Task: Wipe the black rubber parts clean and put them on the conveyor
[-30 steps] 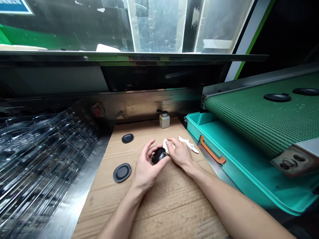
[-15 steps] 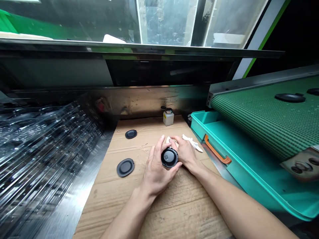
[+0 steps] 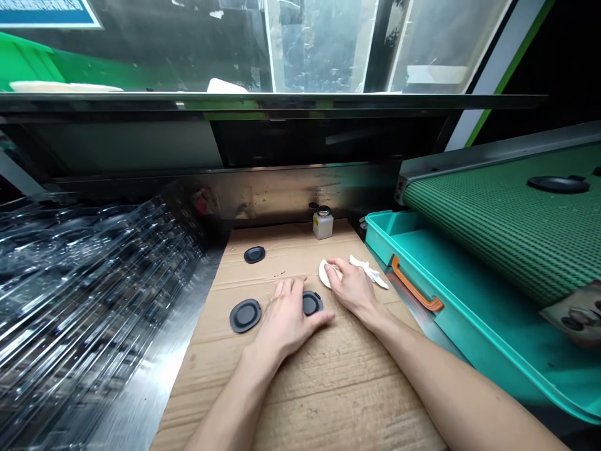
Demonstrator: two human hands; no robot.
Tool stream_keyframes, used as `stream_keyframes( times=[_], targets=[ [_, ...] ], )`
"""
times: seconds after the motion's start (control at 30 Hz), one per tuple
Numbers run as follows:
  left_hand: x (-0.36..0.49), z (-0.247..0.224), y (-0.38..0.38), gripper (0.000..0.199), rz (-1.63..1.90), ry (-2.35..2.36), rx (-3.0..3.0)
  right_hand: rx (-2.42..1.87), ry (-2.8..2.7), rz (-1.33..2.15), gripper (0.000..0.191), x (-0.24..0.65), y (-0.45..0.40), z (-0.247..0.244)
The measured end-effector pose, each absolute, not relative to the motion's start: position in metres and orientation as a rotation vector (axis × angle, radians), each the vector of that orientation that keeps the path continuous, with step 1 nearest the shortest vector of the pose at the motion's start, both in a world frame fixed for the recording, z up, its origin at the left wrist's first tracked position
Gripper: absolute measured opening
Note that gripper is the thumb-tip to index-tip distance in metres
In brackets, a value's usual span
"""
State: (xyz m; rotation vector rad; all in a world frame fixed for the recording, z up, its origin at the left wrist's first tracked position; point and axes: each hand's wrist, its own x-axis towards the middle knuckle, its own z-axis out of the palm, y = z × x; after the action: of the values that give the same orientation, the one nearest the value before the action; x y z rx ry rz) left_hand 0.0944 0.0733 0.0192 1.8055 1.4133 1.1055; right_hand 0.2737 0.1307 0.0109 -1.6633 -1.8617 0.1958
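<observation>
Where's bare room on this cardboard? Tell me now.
Bare cardboard lies nearest you, below your left hand and right hand, and between the small black disc and the bottle. It's crowded around the hands: the larger disc, another disc under your left hand, the white cloth.

A: Layout on the cardboard sheet [image 3: 300,382]?
B: Bottle [image 3: 323,225] at the back edge; small disc [image 3: 254,254] ahead, left; larger disc [image 3: 245,315] just left of the left hand [image 3: 286,319]; third disc [image 3: 312,303] under its fingers; crumpled cloth [image 3: 370,271] right.
A: Right of the sheet?
B: Tray [image 3: 422,282]; conveyor belt [image 3: 507,238] behind it.
</observation>
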Motion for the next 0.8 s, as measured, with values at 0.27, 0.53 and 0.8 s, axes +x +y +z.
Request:
stream_keyframes(
  times=[0.27,0.53,0.8],
  targets=[
    [0.092,0.031,0.068,0.073,1.068,1.292,1.813,-1.677,-1.855,0.199,0.033,0.274,0.13,0.01],
    [0.018,0.059,0.14,0.085,1.14,1.612,1.775,-1.704,-1.857,0.182,0.032,0.273,0.133,0.009],
    [-0.038,0.051,0.208,0.093,0.754,1.785,1.878,-1.709,-1.86,0.219,0.032,0.272,0.129,0.018]
  ],
)
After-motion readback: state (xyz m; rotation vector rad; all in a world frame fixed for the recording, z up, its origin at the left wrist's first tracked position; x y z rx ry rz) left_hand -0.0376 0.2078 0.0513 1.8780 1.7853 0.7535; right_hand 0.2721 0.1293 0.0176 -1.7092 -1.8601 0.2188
